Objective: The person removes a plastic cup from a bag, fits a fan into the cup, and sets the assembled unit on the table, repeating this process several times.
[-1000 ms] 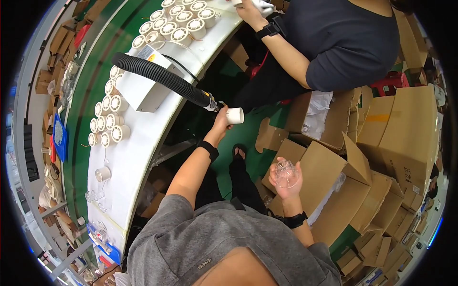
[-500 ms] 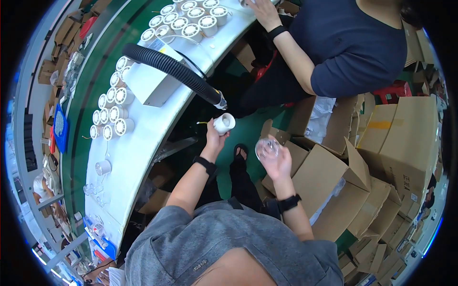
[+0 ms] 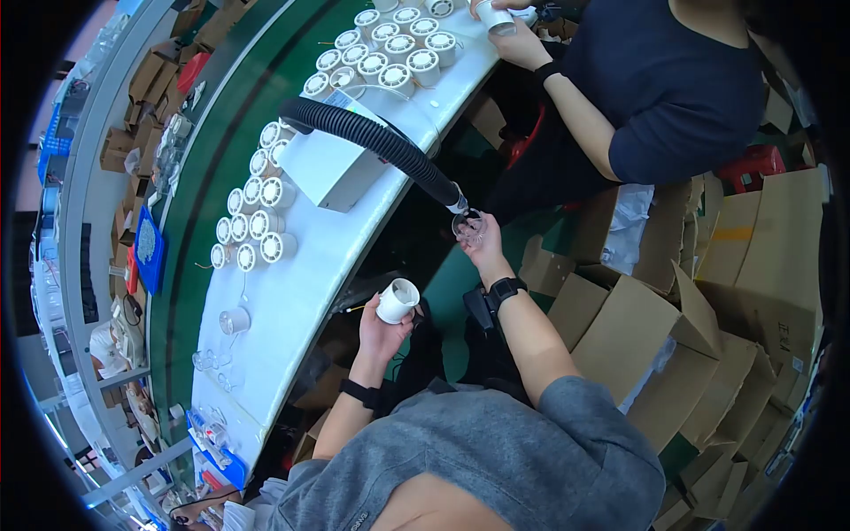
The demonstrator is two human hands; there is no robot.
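My left hand (image 3: 382,334) is wrapped round a white cylindrical housing (image 3: 390,307), its open end tilted up, with a thin yellowish wire sticking out at the left. Raised farther forward, my right hand (image 3: 484,248) grips a clear plastic cup (image 3: 467,230). That cup is right at the nozzle end of a black corrugated hose (image 3: 372,134); whether they touch I cannot tell. The hose arches over from a white box-shaped machine (image 3: 332,168) on the table. Both hands are over the gap between the table edge and my body.
On the white table (image 3: 292,301) stand several white housings with slotted round tops (image 3: 267,223). Clear cups (image 3: 205,359) lie nearer me, by a blue tray (image 3: 226,465). A co-worker in a dark shirt (image 3: 664,97) holds a similar white housing (image 3: 492,16). Cardboard boxes (image 3: 633,332) crowd the right.
My right hand has carried the clear cup forward and left to the hose nozzle. My left hand has drawn the white housing nearer my body. The co-worker's hands have shifted, and the view has turned.
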